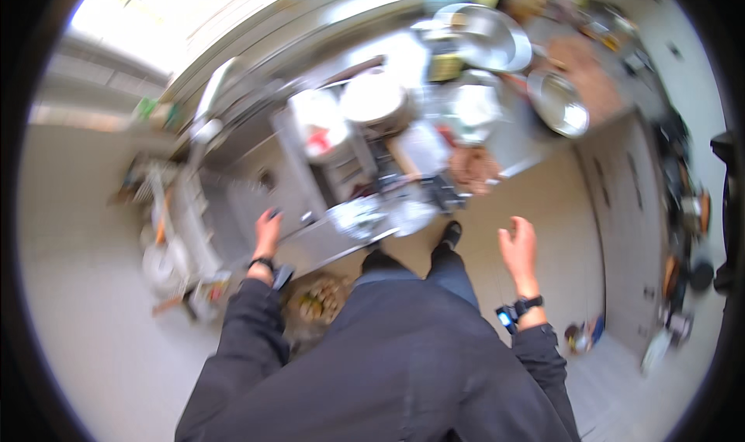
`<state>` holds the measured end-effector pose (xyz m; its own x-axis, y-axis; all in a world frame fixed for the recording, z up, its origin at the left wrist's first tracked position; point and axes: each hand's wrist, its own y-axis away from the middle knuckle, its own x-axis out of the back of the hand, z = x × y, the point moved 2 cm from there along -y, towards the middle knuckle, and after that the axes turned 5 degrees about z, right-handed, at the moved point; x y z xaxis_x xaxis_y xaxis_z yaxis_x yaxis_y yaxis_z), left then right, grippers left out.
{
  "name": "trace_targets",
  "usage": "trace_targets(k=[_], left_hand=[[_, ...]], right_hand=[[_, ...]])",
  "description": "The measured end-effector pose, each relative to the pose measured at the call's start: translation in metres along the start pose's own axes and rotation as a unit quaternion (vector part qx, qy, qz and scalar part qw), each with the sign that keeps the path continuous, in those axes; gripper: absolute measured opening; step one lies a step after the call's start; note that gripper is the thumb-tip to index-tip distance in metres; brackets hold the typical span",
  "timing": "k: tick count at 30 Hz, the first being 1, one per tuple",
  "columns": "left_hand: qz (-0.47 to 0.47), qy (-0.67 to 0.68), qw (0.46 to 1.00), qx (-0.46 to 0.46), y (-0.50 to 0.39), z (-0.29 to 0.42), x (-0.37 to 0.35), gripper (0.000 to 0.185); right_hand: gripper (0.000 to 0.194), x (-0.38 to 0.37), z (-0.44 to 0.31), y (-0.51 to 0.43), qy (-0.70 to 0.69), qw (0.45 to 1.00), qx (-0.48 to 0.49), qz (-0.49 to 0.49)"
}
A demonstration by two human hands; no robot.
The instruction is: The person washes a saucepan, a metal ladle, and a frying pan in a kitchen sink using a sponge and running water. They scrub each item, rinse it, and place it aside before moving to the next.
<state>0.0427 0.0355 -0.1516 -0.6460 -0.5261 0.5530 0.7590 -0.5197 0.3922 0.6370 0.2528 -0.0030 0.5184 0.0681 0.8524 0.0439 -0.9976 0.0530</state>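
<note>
Over the front edge of the steel sink point(233, 209) is my left hand point(268, 232), fingers pointing into the basin. A small dark spot shows at its fingertips; blur hides whether it is a held object. My right hand point(520, 247) hangs in the air above the floor, thumb and fingers apart, with nothing in it. A strap with a small lit device point(505, 320) sits on the right wrist. Before me on the counter's front edge lie a crumpled clear plastic bag point(356, 218) and a brown cloth point(474, 168).
A faucet point(205, 130) stands at the sink's left. Farther back are a white container point(317, 116), a round white-topped vessel point(372, 95) and steel pans point(495, 37). A steel bowl-like pan point(557, 104) sits near the counter's right. Food scraps point(320, 299) fill a bag or bin below.
</note>
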Motion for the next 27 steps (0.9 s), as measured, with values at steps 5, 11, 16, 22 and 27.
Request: trace_targets(k=[5,11,16,22,27], left_hand=[[-0.02,-0.023,0.999,0.029,0.008,0.029,-0.028,0.073],[0.288,-0.183,0.936,-0.087,0.106,0.061,-0.063,0.022],[0.005,-0.298,0.954,-0.016,0.21,0.111,-0.31,0.019],[-0.396,-0.488,0.777,-0.046,0.273,0.189,-0.521,0.019],[-0.466,-0.515,0.482,-0.535,0.292,0.333,-0.784,0.012]], right_hand=[[0.03,0.034,0.124,-0.011,-0.012,0.995,-0.066,0.079],[0.017,0.111,0.305,-0.036,-0.037,0.981,-0.187,0.029],[0.023,0.191,0.435,-0.061,-0.104,0.953,-0.285,-0.003],[0.025,0.269,0.546,-0.109,-0.112,0.935,-0.335,-0.011],[0.025,0.322,0.65,-0.143,-0.117,0.925,-0.356,0.054]])
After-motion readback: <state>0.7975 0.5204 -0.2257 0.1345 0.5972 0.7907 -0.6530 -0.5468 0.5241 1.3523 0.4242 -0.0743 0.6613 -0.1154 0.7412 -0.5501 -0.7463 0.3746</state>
